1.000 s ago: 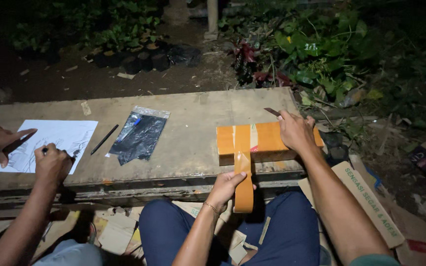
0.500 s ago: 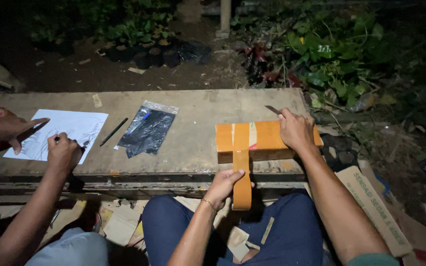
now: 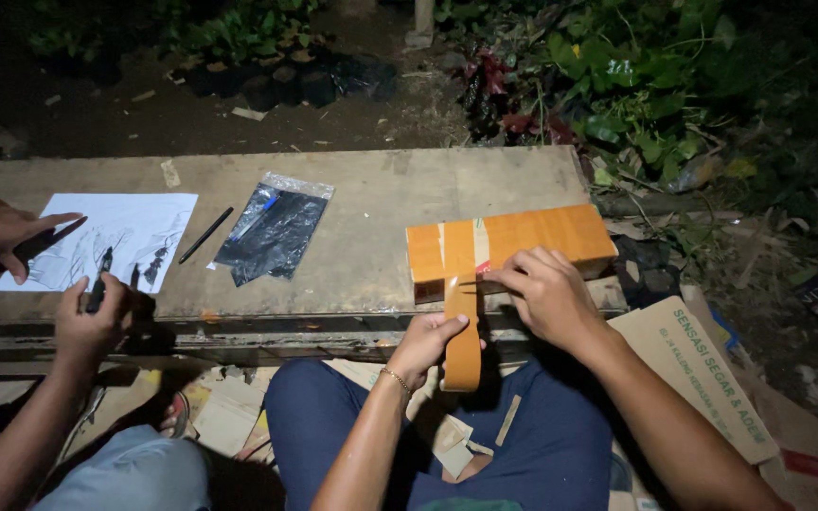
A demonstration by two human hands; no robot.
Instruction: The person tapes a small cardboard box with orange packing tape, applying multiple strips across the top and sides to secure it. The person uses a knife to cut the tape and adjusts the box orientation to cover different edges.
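An orange-brown taped box (image 3: pixel 532 237) lies on a wooden bench top (image 3: pixel 371 218), near its right end. A strip of brown packing tape (image 3: pixel 463 326) runs from the box's top down over the front edge. My left hand (image 3: pixel 428 343) pinches the hanging strip below the bench edge. My right hand (image 3: pixel 546 293) presses on the box's front edge, fingers pointing left toward the tape.
At left, another person's hands (image 3: pixel 92 317) hold a pen over a white drawn sheet (image 3: pixel 106 241). A black pen (image 3: pixel 205 235) and a dark plastic bag (image 3: pixel 272 227) lie mid-bench. Flattened cardboard (image 3: pixel 702 378) lies at right, plants beyond.
My right hand slid from the box's far right corner down to its front edge beside the tape. My left hand still holds the hanging strip.
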